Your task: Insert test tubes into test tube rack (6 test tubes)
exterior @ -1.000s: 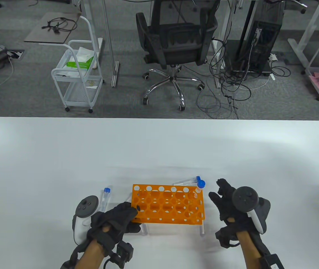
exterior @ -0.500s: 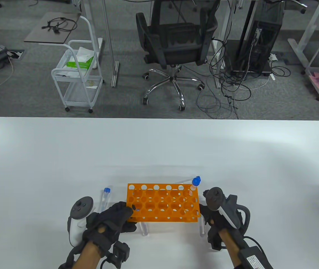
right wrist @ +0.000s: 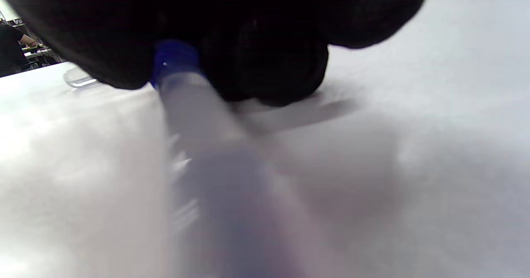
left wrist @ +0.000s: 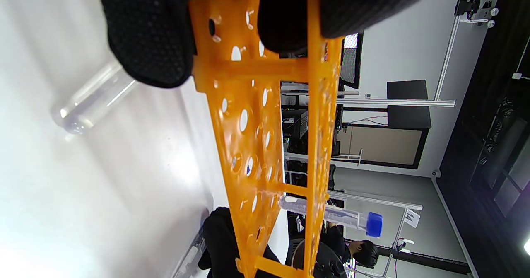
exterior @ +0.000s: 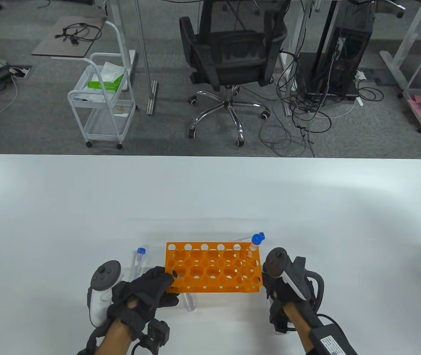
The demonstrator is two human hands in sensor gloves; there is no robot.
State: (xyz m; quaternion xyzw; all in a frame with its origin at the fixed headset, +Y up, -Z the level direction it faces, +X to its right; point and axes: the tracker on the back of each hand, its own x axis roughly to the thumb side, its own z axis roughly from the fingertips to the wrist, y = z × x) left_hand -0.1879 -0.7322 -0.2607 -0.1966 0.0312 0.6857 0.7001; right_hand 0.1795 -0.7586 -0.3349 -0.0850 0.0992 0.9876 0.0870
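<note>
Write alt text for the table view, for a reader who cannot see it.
An orange test tube rack stands near the front edge of a white table, holding one blue-capped tube at its far right corner. A gloved left hand grips the rack's left end; the right hand is beside its right end.

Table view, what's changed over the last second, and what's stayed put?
The right hand dropped from open beside the rack to low at its right end, where its wrist view shows fingers on a blue-capped tube lying on the table. The orange rack slid slightly left. The left hand keeps gripping the rack's left end; one tube stays standing in the rack, another lying at its left.
</note>
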